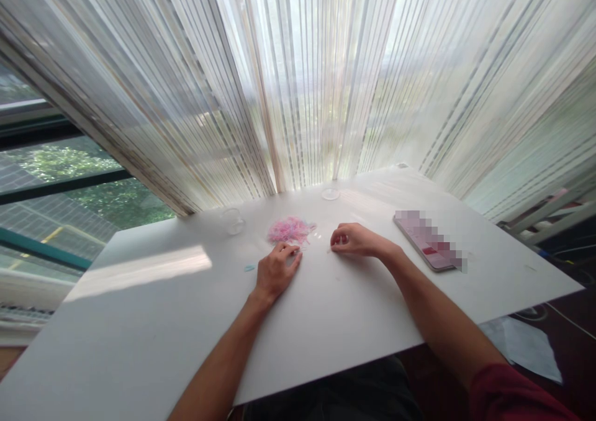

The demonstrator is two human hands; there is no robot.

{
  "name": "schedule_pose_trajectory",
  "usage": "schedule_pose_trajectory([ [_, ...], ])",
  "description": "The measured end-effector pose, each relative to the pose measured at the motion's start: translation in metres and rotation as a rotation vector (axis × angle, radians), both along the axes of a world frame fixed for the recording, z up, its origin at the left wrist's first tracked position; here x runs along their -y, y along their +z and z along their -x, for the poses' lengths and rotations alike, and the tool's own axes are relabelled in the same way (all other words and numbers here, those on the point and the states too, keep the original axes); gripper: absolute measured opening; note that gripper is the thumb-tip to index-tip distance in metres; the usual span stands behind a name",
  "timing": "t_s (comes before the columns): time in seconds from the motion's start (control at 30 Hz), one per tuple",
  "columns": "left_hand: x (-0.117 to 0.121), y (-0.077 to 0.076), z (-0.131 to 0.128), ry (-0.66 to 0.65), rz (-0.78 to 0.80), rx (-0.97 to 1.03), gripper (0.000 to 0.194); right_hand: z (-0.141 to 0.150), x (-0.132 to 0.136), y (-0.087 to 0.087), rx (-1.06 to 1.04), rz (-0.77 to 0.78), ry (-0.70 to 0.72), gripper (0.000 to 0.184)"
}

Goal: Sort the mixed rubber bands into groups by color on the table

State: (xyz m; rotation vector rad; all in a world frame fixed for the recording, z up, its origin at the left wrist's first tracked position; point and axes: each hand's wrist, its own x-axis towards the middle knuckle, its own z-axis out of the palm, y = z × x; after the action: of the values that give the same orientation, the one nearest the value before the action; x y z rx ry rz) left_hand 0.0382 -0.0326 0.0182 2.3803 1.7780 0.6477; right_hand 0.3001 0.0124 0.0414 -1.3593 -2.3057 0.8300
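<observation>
A loose pile of thin pink strands or small bands (289, 230), with some pale blue and white among them, lies on the white table (186, 321). My left hand (275, 271) rests on the tabletop just in front of the pile, thumb and forefinger bent towards each other. To the right of the pile, my right hand (356, 239) is closed in a pinch, its fingertips low over the table. Whatever either pinch holds is too small to name. A small light-blue piece (250, 267) lies left of my left hand.
Near the back edge stand a clear round container (233, 221) and a clear round dish or lid (330, 194). A phone (426, 241), partly blurred out, lies right of my right hand. Striped sheer curtains (316, 86) hang behind the table, with an open window at left.
</observation>
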Motion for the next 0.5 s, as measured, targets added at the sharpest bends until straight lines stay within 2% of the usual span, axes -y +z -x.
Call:
schedule_pose_trajectory([
  [0.23,-0.0029,-0.0011,-0.0043,0.047,0.001,-0.001,0.022,0.0018,0.0016,0.0016,-0.027,-0.015,0.002,0.010],
  [0.5,-0.0061,0.0001,-0.0100,0.028,0.012,0.020,0.016,0.0020,0.0040,0.0063,-0.029,-0.020,-0.003,0.013],
])
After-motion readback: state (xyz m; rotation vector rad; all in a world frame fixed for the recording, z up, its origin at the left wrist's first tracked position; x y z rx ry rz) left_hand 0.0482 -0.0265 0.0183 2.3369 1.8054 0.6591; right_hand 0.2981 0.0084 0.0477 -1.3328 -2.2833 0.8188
